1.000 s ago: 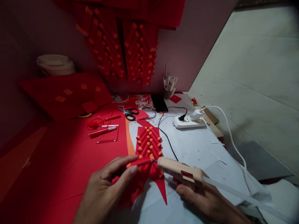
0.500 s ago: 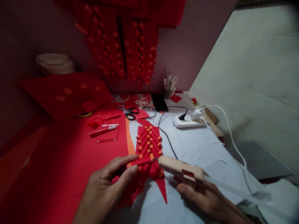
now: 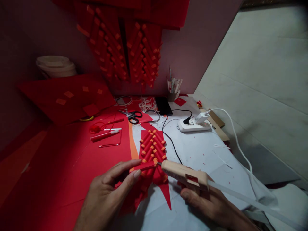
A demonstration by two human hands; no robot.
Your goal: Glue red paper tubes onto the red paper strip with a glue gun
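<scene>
Between the thumb and fingers of my left hand [image 3: 113,187] is a red paper tube [image 3: 143,166] with orange bands at its ends. My right hand [image 3: 204,199] grips a beige glue gun [image 3: 184,173], a long pale glue stick [image 3: 240,194] running out of its back. The gun's nozzle meets or nearly meets the tube's right orange end; which of the two I cannot tell. Just beyond, a red paper piece [image 3: 165,195] with a pointed lower end carries slanted rows of similar tubes [image 3: 154,144]. My left fingers and the held tube hide part of it.
Black-handled scissors [image 3: 133,117], a phone [image 3: 163,106] and a cup of pens [image 3: 172,95] lie farther back. A white power strip [image 3: 194,125] with cords stands at right. A red marker [image 3: 104,135] rests on red paper at left. Finished-looking tube panels [image 3: 144,54] hang behind.
The whole view has shifted slightly. Both hands keep their hold, and the glue gun's nozzle stays at the tube's orange end.
</scene>
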